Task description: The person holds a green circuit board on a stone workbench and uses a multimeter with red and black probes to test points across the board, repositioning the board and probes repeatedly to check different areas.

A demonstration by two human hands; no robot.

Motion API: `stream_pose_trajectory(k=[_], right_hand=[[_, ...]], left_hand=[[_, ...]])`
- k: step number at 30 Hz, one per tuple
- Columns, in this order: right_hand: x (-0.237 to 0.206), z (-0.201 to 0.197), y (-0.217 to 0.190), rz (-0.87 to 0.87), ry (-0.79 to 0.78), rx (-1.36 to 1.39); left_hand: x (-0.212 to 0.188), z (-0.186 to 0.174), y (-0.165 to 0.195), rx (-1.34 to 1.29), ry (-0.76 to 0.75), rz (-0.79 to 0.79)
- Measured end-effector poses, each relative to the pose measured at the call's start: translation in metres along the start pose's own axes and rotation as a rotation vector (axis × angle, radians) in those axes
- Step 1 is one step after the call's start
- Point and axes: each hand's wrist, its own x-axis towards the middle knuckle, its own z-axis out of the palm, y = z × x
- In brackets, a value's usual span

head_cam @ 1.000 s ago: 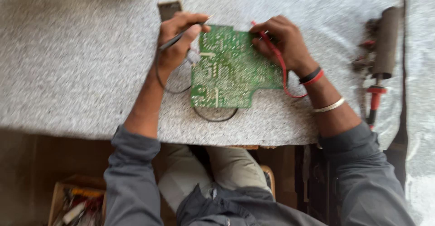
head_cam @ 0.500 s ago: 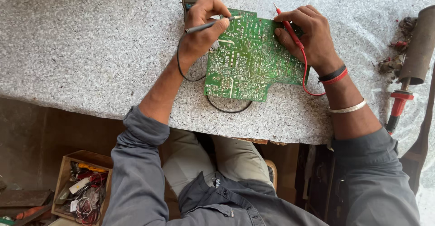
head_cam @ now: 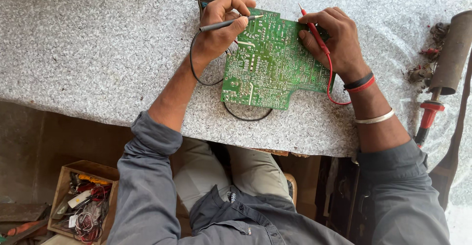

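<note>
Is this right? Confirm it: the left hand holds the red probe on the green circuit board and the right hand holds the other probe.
Not quite. In the head view the left hand holds the black probe on the green circuit board; the right hand holds the red probe.

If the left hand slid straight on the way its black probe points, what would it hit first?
The left hand holds the black probe with its tip aimed rightward over the green circuit board. Going straight on, it would likely cross the board's top edge and meet the right hand holding the red probe, though heights are unclear.
</note>
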Motion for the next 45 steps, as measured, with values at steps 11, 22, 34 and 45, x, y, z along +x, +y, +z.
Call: stream_pose_trajectory(k=[11, 22, 34, 45], right_hand=[[0.003, -0.002, -0.009, 0.073, 0.006, 0.037], [0.000, 0.016, 0.013, 0.042, 0.039, -0.055], [0.008, 0.009, -0.013, 0.093, -0.013, 0.035], [0.000, 0.014, 0.011, 0.033, -0.028, 0.000]], left_hand=[[0.005, 0.000, 0.014, 0.228, 0.105, 0.120], [0.020, -0.032, 0.007, -0.281, 0.440, 0.214], [0.024, -0.001, 0.032, 0.157, 0.168, 0.145], [0.026, 0.001, 0.041, 0.260, 0.227, 0.173]])
